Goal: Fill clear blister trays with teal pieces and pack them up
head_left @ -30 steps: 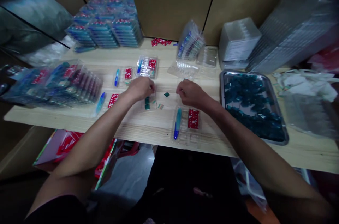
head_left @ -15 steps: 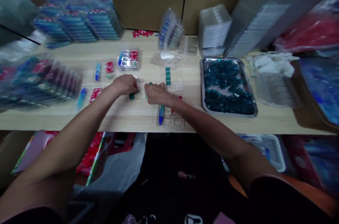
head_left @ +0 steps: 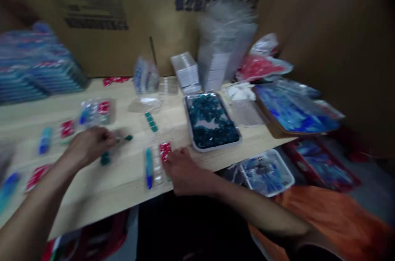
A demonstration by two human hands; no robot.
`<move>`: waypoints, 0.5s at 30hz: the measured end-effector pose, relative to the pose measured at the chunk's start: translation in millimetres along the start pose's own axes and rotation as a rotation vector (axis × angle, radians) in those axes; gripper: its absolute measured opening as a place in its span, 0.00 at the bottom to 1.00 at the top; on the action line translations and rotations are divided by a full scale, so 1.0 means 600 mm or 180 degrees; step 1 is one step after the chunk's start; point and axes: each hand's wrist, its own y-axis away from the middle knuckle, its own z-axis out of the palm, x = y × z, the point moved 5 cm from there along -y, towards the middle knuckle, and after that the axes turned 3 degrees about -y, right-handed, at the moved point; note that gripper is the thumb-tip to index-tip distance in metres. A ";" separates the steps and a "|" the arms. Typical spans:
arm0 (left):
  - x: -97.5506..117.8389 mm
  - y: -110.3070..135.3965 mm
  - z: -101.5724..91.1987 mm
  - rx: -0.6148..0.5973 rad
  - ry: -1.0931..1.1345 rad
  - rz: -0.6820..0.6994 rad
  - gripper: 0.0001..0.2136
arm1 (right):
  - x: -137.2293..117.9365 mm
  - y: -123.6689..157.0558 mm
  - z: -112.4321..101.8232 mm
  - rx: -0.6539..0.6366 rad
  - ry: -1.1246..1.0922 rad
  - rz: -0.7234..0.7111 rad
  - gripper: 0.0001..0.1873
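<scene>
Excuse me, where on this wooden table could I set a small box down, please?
Bare wood shows along the front of the pale wooden table, below the left hand. It is crowded by the right hand, at the clear plastic blister holding a blue handle.

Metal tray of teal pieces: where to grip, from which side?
Take the metal tray by its raised near rim, coming from the person's side with the right hand. That long edge faces the person, and the tray sits flat on the table. The teal pieces spread across the tray, so fingers probably belong on the rim, not inside.
</scene>
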 end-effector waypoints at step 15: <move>0.158 0.061 0.076 -0.0320 0.4482 -0.1241 0.10 | 0.386 0.029 -0.193 0.0445 0.0623 0.2692 0.13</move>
